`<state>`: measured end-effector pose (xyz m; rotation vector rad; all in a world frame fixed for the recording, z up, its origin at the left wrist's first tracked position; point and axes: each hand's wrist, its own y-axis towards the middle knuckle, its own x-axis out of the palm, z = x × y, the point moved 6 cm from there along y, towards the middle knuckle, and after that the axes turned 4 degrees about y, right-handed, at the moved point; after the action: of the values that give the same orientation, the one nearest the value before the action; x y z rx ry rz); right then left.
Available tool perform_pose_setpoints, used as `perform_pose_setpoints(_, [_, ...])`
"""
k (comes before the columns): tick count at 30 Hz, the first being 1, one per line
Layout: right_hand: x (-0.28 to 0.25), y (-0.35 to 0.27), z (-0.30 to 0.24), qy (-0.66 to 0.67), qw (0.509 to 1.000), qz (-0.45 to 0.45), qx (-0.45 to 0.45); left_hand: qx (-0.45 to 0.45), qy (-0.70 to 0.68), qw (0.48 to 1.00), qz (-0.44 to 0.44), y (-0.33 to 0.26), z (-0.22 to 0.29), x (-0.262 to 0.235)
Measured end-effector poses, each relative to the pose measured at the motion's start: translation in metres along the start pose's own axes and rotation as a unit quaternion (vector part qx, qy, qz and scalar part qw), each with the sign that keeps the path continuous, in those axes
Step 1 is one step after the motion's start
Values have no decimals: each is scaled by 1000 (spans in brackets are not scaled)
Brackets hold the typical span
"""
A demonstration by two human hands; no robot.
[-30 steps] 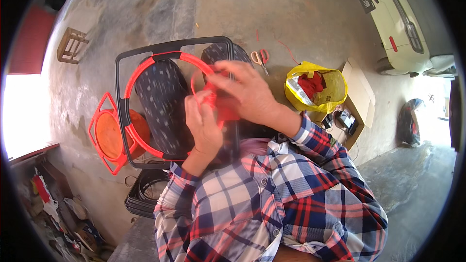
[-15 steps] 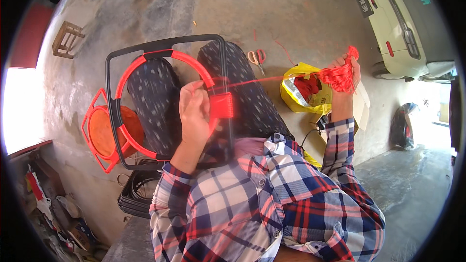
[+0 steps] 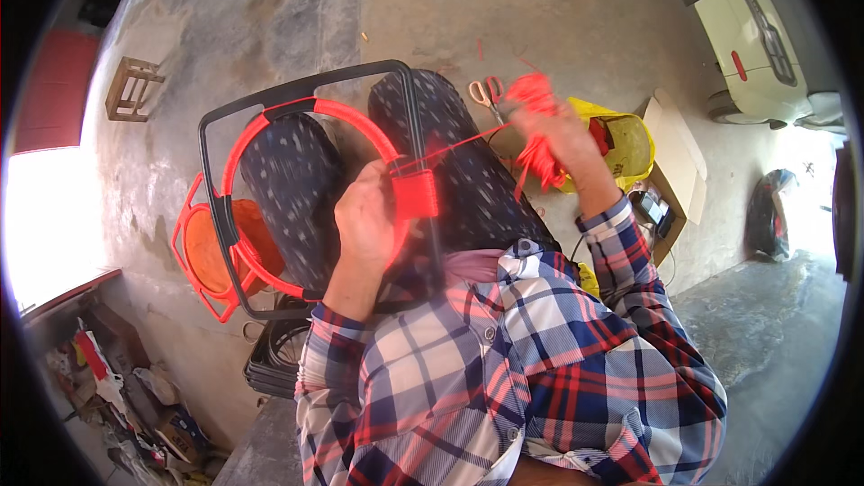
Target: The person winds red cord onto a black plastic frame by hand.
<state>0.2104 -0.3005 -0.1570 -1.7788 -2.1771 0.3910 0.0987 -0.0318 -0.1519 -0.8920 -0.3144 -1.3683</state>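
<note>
A black frame [image 3: 206, 139] with a rounded-square outline and an inner ring leans over my lap. Red cord [image 3: 358, 129] covers most of the ring, and a thick red wound block [image 3: 414, 193] joins it to the frame's right side. My left hand [image 3: 364, 216] is closed on the ring beside that block, its fingertips by the cord. To the right, my right hand [image 3: 569, 137], slightly blurred, grips a loose bundle of red cord [image 3: 538, 160]. One strand [image 3: 463, 141] runs taut from the bundle to the top of the block.
Scissors [image 3: 487, 97] lie on the floor beyond my knees. At right are a yellow bag [image 3: 634, 148] and an open cardboard box [image 3: 688, 166]. An orange-topped round piece [image 3: 205, 247] and stacked black frames [image 3: 270, 369] are at left. A wooden stool [image 3: 133, 90] and a car [image 3: 751, 36] stand farther off.
My right hand has swung leftward with the cord bundle, from above the yellow bag toward the frame, shortening the strand between. My left hand stays on the ring.
</note>
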Motion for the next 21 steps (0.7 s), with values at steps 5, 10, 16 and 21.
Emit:
perform_pose_setpoints(5, [-93,-9,19,54,992,105,-32,-64,23,997,26,7,-12,-1])
perform_pose_setpoints(10, [-95,-39,59,17,994,105,15,-73,32,997,24,7,-2,9])
perform_pose_setpoints(16, [-75,-44,113,-86,996,17,18,-86,-11,996,1,2,-5,10])
perform_pose_setpoints(21, [-49,-3,51,-308,938,82,-137,-93,-53,994,-2,5,-3,4])
